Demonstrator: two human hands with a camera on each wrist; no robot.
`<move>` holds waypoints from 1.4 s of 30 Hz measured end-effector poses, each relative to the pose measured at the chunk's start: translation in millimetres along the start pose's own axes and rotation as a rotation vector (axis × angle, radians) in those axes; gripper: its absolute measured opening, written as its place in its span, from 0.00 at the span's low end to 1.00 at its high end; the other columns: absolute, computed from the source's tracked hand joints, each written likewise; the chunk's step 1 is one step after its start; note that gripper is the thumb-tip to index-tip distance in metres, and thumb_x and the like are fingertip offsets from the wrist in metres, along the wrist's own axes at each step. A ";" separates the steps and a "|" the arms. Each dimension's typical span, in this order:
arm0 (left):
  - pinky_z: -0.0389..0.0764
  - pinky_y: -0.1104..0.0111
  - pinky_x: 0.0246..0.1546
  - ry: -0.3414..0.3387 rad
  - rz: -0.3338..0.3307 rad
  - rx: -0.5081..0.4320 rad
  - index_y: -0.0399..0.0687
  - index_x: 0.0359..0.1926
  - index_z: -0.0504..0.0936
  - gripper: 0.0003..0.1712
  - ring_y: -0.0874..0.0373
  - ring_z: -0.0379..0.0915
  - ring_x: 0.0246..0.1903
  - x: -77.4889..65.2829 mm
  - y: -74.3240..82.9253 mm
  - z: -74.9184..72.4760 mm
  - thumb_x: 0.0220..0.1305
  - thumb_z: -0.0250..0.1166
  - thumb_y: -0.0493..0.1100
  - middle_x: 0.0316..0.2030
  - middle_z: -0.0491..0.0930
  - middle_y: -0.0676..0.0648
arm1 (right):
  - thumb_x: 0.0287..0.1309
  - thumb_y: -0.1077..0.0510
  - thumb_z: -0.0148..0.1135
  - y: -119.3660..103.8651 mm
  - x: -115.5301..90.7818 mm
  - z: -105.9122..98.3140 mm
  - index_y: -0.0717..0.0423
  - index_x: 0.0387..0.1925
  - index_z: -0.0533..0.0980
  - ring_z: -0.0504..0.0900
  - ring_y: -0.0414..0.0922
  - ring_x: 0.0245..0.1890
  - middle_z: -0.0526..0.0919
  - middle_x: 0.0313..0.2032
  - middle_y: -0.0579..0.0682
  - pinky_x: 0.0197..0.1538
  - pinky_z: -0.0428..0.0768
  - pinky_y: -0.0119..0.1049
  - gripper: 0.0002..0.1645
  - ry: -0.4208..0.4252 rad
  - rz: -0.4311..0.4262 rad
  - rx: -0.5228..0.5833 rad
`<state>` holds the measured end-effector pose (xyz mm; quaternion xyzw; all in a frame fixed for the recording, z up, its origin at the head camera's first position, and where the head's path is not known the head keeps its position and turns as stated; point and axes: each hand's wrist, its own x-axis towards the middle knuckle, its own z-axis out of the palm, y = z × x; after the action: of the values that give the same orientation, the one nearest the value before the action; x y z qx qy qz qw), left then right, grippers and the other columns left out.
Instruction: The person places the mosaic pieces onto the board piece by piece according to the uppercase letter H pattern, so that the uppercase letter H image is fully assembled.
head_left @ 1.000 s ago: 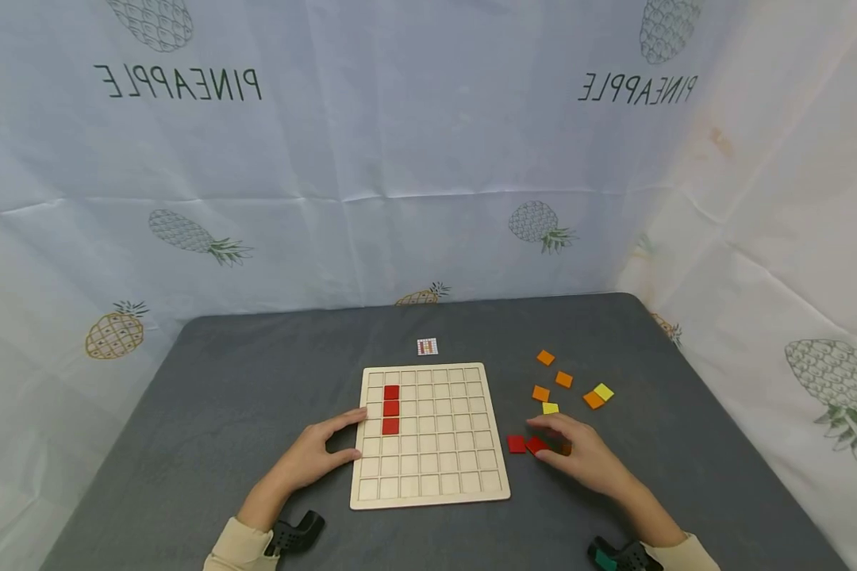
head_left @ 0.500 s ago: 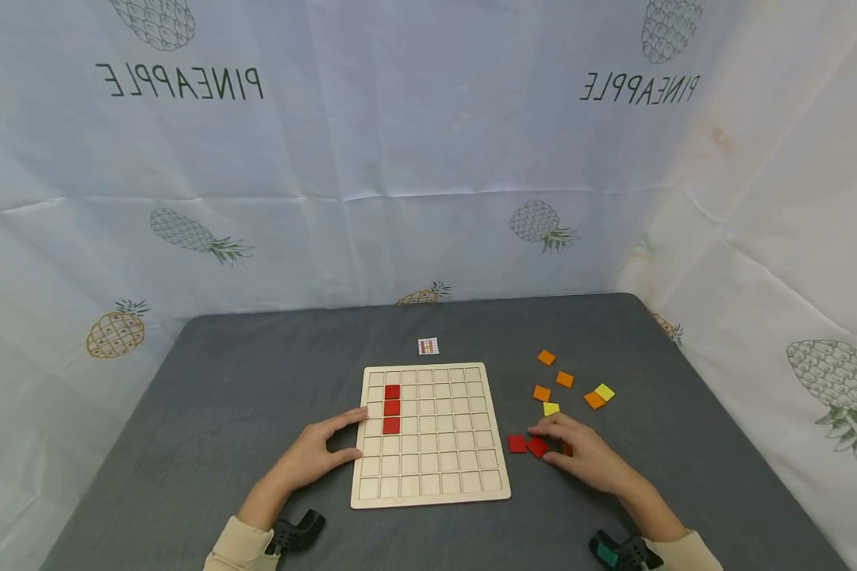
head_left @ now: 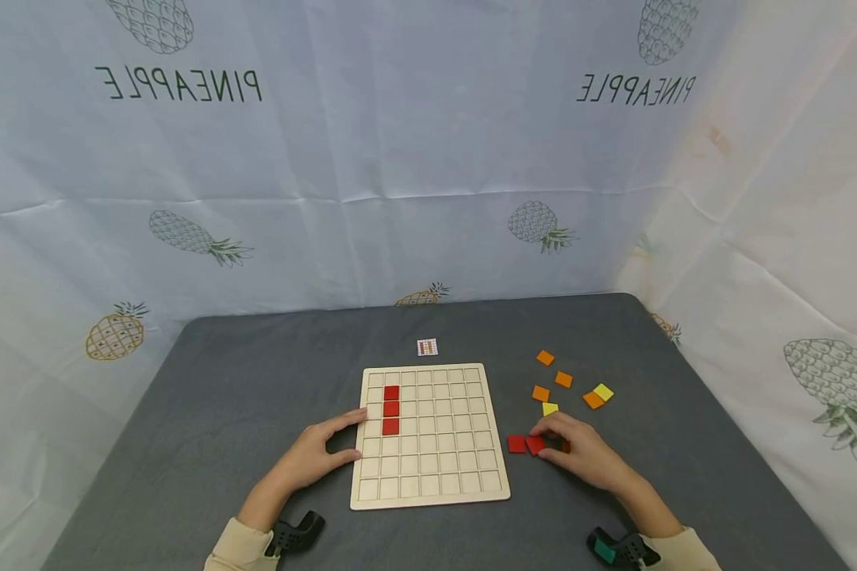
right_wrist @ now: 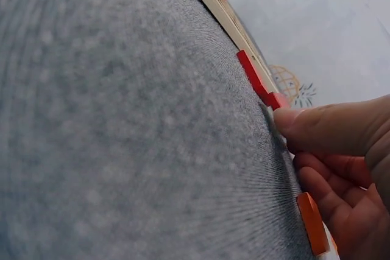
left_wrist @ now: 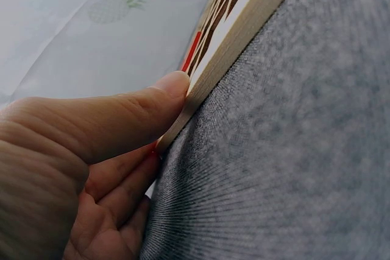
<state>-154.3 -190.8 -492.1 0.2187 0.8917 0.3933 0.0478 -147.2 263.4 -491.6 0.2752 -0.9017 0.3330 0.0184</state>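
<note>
In the head view my left hand (head_left: 307, 455) touches the left edge of a wooden grid board (head_left: 443, 464) with fingertips and thumb spread apart. The left wrist view shows the left thumb (left_wrist: 146, 109) against the board's side. To the right of the board, my right hand (head_left: 584, 450) pinches a red square tile (head_left: 534, 445) between thumb and index finger, down at the table. Another red tile (head_left: 516, 444) lies just left of it. An orange tile (right_wrist: 312, 223) sits under the right hand, mostly hidden in the head view.
Three red tiles (head_left: 390, 408) stand in one column of the board. Several orange tiles (head_left: 563, 379) and two yellow tiles (head_left: 603, 392) lie loose at the right. A small pattern card (head_left: 427, 346) is behind the board on the grey table (head_left: 271, 357).
The right thumb and index finger have closed in on the red tile, which has turned slightly. My left hand and the board have stayed where they were.
</note>
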 end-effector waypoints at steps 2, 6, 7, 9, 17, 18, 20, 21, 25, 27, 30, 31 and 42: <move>0.69 0.49 0.59 -0.001 0.001 0.000 0.49 0.65 0.71 0.35 0.43 0.63 0.65 -0.2 -0.3 0.1 0.57 0.68 0.52 0.64 0.70 0.46 | 0.55 0.56 0.67 -0.2 0.2 0.7 0.47 0.44 0.78 0.76 0.36 0.37 0.79 0.40 0.41 0.40 0.77 0.32 0.13 0.026 -0.015 -0.001; 0.69 0.48 0.59 -0.003 -0.002 0.002 0.50 0.65 0.71 0.35 0.43 0.63 0.65 -0.5 -0.7 0.4 0.57 0.68 0.52 0.65 0.69 0.46 | 0.55 0.56 0.68 -0.9 0.7 1.6 0.48 0.44 0.80 0.77 0.36 0.36 0.80 0.40 0.40 0.38 0.78 0.31 0.13 0.072 -0.023 -0.006; 0.69 0.48 0.59 -0.003 -0.002 0.002 0.50 0.65 0.71 0.35 0.43 0.63 0.65 -0.6 -0.7 0.4 0.57 0.68 0.52 0.65 0.69 0.46 | 0.54 0.56 0.68 -1.4 1.1 1.7 0.48 0.44 0.80 0.77 0.36 0.36 0.80 0.39 0.39 0.38 0.78 0.31 0.14 0.086 -0.022 -0.006; 0.68 0.48 0.59 -0.004 -0.007 0.001 0.50 0.65 0.71 0.35 0.43 0.63 0.65 -0.7 -0.6 0.5 0.57 0.68 0.52 0.65 0.69 0.46 | 0.54 0.56 0.69 -2.5 2.0 2.3 0.48 0.44 0.80 0.77 0.36 0.35 0.79 0.39 0.38 0.37 0.78 0.31 0.14 0.111 -0.024 -0.008; 0.69 0.49 0.59 -0.006 -0.006 0.010 0.51 0.65 0.72 0.35 0.44 0.63 0.65 -1.5 -2.5 1.2 0.57 0.68 0.53 0.65 0.69 0.47 | 0.52 0.54 0.70 -12.8 12.1 10.3 0.47 0.43 0.81 0.79 0.36 0.35 0.80 0.39 0.36 0.37 0.79 0.32 0.14 0.148 -0.058 0.013; 0.69 0.49 0.59 -0.006 -0.006 0.012 0.51 0.65 0.72 0.35 0.44 0.63 0.65 -1.7 -2.8 1.3 0.57 0.68 0.53 0.65 0.69 0.47 | 0.52 0.54 0.70 -15.1 14.3 12.1 0.47 0.43 0.81 0.79 0.36 0.35 0.80 0.39 0.36 0.37 0.79 0.32 0.14 0.143 -0.065 0.020; 0.69 0.49 0.58 -0.005 -0.007 0.014 0.51 0.65 0.72 0.35 0.44 0.64 0.65 -1.9 -3.3 1.6 0.57 0.68 0.53 0.65 0.69 0.47 | 0.52 0.54 0.70 -20.6 19.0 15.7 0.47 0.43 0.81 0.79 0.36 0.34 0.80 0.39 0.37 0.37 0.79 0.31 0.14 0.130 -0.080 0.038; 0.69 0.49 0.59 -0.005 -0.008 0.013 0.51 0.65 0.72 0.35 0.44 0.63 0.65 -1.9 -3.3 1.8 0.57 0.68 0.53 0.65 0.69 0.47 | 0.52 0.54 0.70 -23.6 21.4 17.6 0.47 0.43 0.81 0.78 0.36 0.34 0.80 0.39 0.37 0.37 0.79 0.31 0.14 0.125 -0.086 0.048; 0.69 0.49 0.59 -0.006 -0.007 0.006 0.51 0.65 0.72 0.35 0.44 0.63 0.65 -1.8 -2.7 2.1 0.57 0.68 0.53 0.65 0.69 0.47 | 0.52 0.55 0.71 -35.8 31.9 25.0 0.47 0.42 0.80 0.77 0.36 0.32 0.80 0.38 0.38 0.34 0.78 0.29 0.14 0.108 -0.110 0.087; 0.68 0.49 0.59 -0.008 -0.006 0.001 0.51 0.64 0.72 0.35 0.44 0.63 0.65 -1.7 -2.3 2.0 0.57 0.68 0.53 0.65 0.69 0.47 | 0.52 0.55 0.71 -41.9 37.4 28.7 0.47 0.42 0.80 0.77 0.37 0.32 0.80 0.37 0.39 0.34 0.78 0.29 0.14 0.105 -0.122 0.095; 0.68 0.49 0.59 -0.011 -0.004 0.001 0.50 0.64 0.72 0.35 0.43 0.63 0.65 -1.5 -2.0 1.9 0.57 0.68 0.53 0.65 0.69 0.46 | 0.52 0.55 0.70 -51.6 46.2 34.6 0.48 0.42 0.80 0.77 0.39 0.32 0.80 0.37 0.40 0.33 0.78 0.30 0.14 0.097 -0.138 0.108; 0.68 0.49 0.59 -0.012 -0.004 0.002 0.50 0.64 0.72 0.35 0.43 0.63 0.65 -1.4 -2.1 1.8 0.57 0.68 0.53 0.65 0.69 0.46 | 0.53 0.55 0.70 -55.3 49.2 36.8 0.48 0.42 0.80 0.77 0.39 0.32 0.80 0.37 0.40 0.32 0.78 0.30 0.13 0.094 -0.142 0.111; 0.69 0.49 0.59 -0.009 0.000 -0.001 0.50 0.64 0.72 0.35 0.43 0.63 0.65 0.4 -0.9 -0.2 0.57 0.68 0.52 0.65 0.69 0.46 | 0.54 0.57 0.69 -100.9 79.5 67.0 0.49 0.42 0.80 0.78 0.43 0.36 0.80 0.38 0.41 0.41 0.79 0.34 0.12 0.002 -0.134 0.151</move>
<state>-154.9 -191.3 -492.5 0.2207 0.8912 0.3928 0.0520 -153.2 120.7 -466.9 0.3351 -0.8535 0.3986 0.0208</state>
